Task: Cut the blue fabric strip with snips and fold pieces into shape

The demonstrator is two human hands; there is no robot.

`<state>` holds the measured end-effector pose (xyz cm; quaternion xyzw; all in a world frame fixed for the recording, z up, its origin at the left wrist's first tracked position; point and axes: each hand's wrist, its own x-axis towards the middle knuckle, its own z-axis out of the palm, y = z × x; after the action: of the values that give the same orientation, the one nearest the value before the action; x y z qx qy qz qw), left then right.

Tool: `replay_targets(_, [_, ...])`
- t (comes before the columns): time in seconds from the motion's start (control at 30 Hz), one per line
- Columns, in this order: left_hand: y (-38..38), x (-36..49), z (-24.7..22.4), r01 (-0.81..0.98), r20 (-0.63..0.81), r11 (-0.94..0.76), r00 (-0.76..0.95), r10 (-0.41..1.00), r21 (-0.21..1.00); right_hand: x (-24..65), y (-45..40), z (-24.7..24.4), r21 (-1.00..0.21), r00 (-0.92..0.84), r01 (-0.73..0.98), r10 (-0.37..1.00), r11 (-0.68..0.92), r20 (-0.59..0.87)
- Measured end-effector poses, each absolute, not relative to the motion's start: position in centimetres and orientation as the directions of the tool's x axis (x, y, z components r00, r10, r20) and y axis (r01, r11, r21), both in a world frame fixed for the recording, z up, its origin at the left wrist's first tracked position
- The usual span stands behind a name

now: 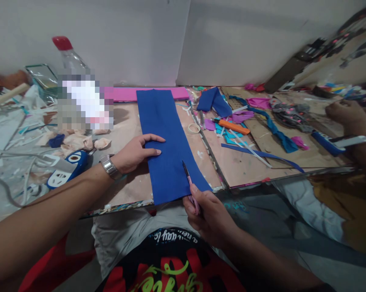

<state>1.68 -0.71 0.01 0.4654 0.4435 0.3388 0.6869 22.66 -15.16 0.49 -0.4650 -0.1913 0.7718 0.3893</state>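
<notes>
A long blue sheet of crepe-like paper lies lengthwise on the table, its near end reaching the front edge. My left hand rests on the sheet's left side, with thumb and forefinger stretched apart on top of it. Close to the lower right edge, my right hand grips a pair of scissors with pink handles and dark blades. The blades point away from me over the blue sheet, looking nearly closed. Whether they touch the paper, I cannot tell.
Behind the sheet lies a pink strip. A red-capped bottle and a blue-white power strip with cables stand left. At right are an orange cutter, a tape roll, scraps and another person's hand.
</notes>
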Motion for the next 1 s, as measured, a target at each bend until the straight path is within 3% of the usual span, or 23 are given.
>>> replay_targets(1.0, [-0.89,1.66,-0.07,-0.043,-0.272,0.316,0.407,0.872,0.948,22.06,-14.78,0.98,-0.627,-0.166,-0.455,0.752,-0.633,-0.638])
